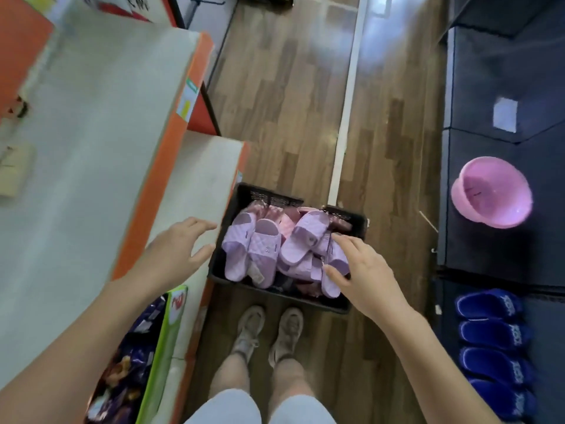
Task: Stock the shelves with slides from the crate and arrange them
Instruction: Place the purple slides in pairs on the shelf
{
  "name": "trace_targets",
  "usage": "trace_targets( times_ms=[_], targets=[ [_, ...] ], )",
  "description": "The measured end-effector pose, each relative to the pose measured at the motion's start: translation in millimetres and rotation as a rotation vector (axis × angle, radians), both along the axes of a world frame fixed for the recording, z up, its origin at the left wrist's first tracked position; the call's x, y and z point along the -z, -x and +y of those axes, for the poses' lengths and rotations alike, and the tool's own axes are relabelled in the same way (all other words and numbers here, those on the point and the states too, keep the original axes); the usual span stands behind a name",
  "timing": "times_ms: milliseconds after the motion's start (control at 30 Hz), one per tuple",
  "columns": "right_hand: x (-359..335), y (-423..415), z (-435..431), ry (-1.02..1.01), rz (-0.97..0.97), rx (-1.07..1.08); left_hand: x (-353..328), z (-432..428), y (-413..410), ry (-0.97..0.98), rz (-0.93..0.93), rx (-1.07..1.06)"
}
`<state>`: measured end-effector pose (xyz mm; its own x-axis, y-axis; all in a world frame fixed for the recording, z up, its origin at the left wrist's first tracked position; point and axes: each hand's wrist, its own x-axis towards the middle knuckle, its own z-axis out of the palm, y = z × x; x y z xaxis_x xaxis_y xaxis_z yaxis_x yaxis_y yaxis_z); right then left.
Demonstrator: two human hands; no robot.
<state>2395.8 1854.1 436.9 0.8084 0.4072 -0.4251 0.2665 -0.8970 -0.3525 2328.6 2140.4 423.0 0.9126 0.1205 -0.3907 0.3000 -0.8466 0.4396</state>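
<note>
Lilac slides (253,252) crowd the black crate (260,194) beside near-bare shelves (91,148) — right hand (370,270) pinches one, left hand (174,252) hovers open — stocking seems barely begun.

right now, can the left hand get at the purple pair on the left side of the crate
Probably yes. The left hand is open just left of the crate, and the purple pair lies on top, uncovered. The right hand holds another slide further right, clear of it.
</note>
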Motion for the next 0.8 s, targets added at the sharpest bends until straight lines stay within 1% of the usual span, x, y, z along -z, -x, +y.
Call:
trace_targets(
  times_ms=[100,200,367,533,600,667,800],
  targets=[
    [48.8,-7.1,9.9,0.027,0.047,-0.05,44.9,1.6,0.1,0.036,0.072,-0.07],
    [101.4,-11.2,20.9,0.029,0.116,-0.043,95.0,6.6,-5.9,0.048,0.158,-0.081],
    [191.4,-10.8,43.3,-0.056,0.328,0.138,176.4,11.7,-19.3,0.103,0.32,-0.152],
    [269.9,-11.0,57.1,-0.066,0.495,0.27,256.4,12.6,-17.6,0.182,0.455,-0.279],
    [296.8,-13.9,63.2,-0.062,0.502,0.294,287.2,13.8,-16.6,0.191,0.492,-0.308],
    [321.7,-17.4,69.5,-0.048,0.466,0.281,317.5,15.2,-16.7,0.21,0.494,-0.376],
    [362.8,-22.5,84.3,-0.102,0.415,0.314,371.1,13.1,-17.0,0.272,0.462,-0.623]
  ],
)
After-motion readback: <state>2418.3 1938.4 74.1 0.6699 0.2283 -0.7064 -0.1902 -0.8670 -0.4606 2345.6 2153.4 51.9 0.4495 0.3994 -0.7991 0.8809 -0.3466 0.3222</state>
